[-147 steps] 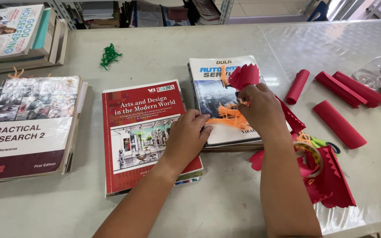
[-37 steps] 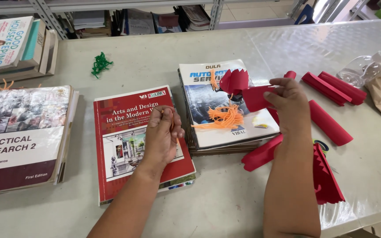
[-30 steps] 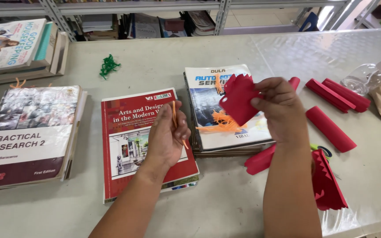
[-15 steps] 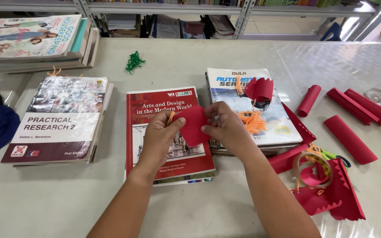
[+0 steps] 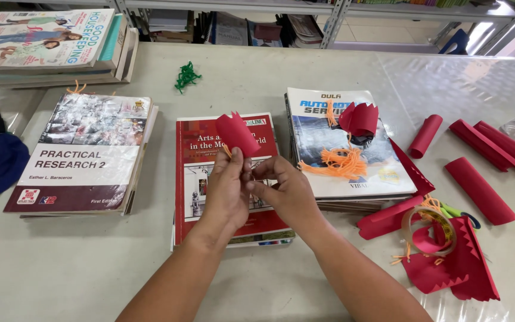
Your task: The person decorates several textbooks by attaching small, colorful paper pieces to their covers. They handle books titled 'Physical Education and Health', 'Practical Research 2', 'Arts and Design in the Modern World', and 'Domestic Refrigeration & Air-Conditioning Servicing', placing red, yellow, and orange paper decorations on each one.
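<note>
Grip, left hand: we pinch the narrow base of a red paper piece between thumb and fingertips; its zigzag-cut top fans upward. An orange twist tie shows just at the pinch.
Grip, right hand: fingers pressed together against the same base, touching the left hand's fingertips.
Position of piece: held above the red book, which lies at the middle of the desk, nearer the front edge.
Done, as we judge: one like piece, a finished red paper crown, stands on the blue-and-white book just right of the red one, beside a loose heap of orange ties.
In hand, as we judge: the second piece is gathered at its base but the tie does not look fastened yet.
Left, as we judge: red paper rolls toward the desk's right edge are uncut; zigzag-cut red sheets with a tape roll wait at the front right corner.
Elsewhere: a grey-covered book toward the left edge; green ties near the back edge.
</note>
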